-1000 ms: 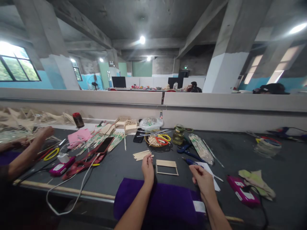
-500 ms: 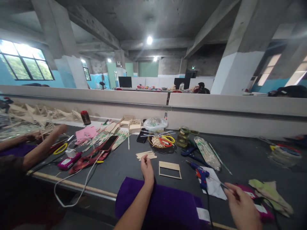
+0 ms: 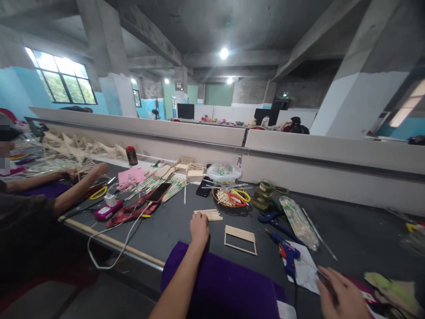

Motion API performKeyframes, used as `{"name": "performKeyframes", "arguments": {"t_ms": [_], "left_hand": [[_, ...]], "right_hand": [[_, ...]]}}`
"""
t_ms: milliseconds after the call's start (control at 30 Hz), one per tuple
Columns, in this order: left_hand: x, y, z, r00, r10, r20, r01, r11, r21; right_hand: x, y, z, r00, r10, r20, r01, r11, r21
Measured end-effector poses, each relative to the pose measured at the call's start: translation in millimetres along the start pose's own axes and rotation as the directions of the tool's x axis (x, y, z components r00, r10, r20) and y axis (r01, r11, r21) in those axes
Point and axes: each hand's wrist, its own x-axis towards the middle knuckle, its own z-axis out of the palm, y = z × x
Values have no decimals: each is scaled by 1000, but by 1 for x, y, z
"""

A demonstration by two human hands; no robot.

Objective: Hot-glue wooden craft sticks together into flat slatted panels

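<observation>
My left hand [image 3: 199,228] rests on the dark tabletop at the near left end of a small pile of thin wooden sticks [image 3: 214,215]. Its fingers are curled together and the tips are hidden. To its right lies a small rectangular wooden frame [image 3: 241,239], its far part covered with sticks side by side. A blue glue gun [image 3: 287,254] lies on white paper [image 3: 307,274], with a clear glue stick out of its back. My right hand [image 3: 341,294], slightly blurred, is behind the gun, fingers bent around something thin and dark that I cannot make out.
Behind the sticks stand a basket [image 3: 221,201] with scissors [image 3: 239,198], and a glass jar [image 3: 263,195]. Blue pliers [image 3: 275,220] and a bagged stick bundle [image 3: 299,223] lie right. A purple cloth [image 3: 229,283] covers the front edge. A co-worker's arms [image 3: 79,186] are at left.
The view has turned left. My left hand has lowered from above to the near left end of the stick pile. My right hand has drawn slightly back toward me.
</observation>
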Motion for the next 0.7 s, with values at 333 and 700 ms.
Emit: {"name": "performKeyframes", "arguments": {"t_ms": [333,700], "left_hand": [[1,0,9,997,-28,65,21,994,105],[-18,29,7,873,479,91,-379,784,-492]], "right_hand": [[-23,-81,60,978,-123,170,72,957,280],[-1,-100,75,988,-61,138,13,946,323]]}}
